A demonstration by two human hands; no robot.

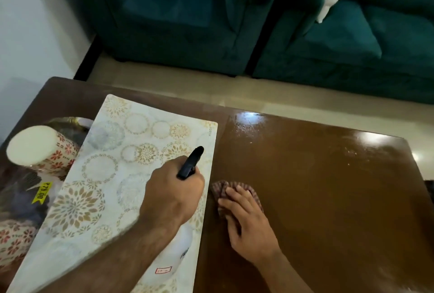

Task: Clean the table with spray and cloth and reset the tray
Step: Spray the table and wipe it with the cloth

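On brown table [328, 187], near patterned tray [131, 175]: checked cloth [237, 190], soft, limp, light, probably bunches easily; best pressed flat under palm. Right hand [249, 224] lies on it, fingers straight, pressing. Left hand [173, 196] curls round spray bottle [190, 163] neck over tray; bottle plastic, likely slick when wet. Floral cups [44, 149] left of tray.

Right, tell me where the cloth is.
In the head view the cloth lies on the brown table under the fingers of the right hand, just right of the patterned tray and the left hand.
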